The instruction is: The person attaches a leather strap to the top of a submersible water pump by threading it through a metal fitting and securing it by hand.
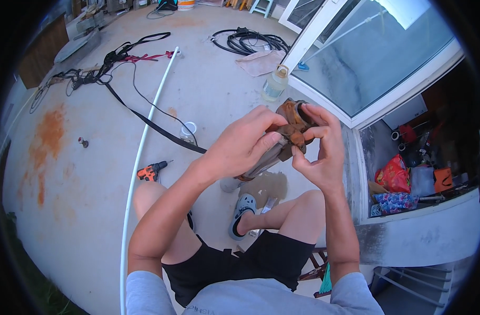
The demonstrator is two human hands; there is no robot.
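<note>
A rusty brown metal fitting with a round opening (290, 114) tops a long silvery metal cylinder (263, 163), held tilted above my knees. My left hand (243, 144) grips it from the left, with fingertips and thumb at the rusty joint. My right hand (323, 149) holds the fitting from the right, index finger near the opening and thumb low on its side. The cylinder's lower end is partly hidden behind my left wrist, near a grey cylindrical object (229, 185) and a damp patch (269, 186) on the concrete.
An orange drill (150, 172), white pipe (142, 142), tangled black straps (114, 63), small white tub (188, 131) and coiled hose (242, 42) lie around me. A clear jug (275, 84) stands by an open glass door (366, 58); a cluttered doorway (395, 173) is right.
</note>
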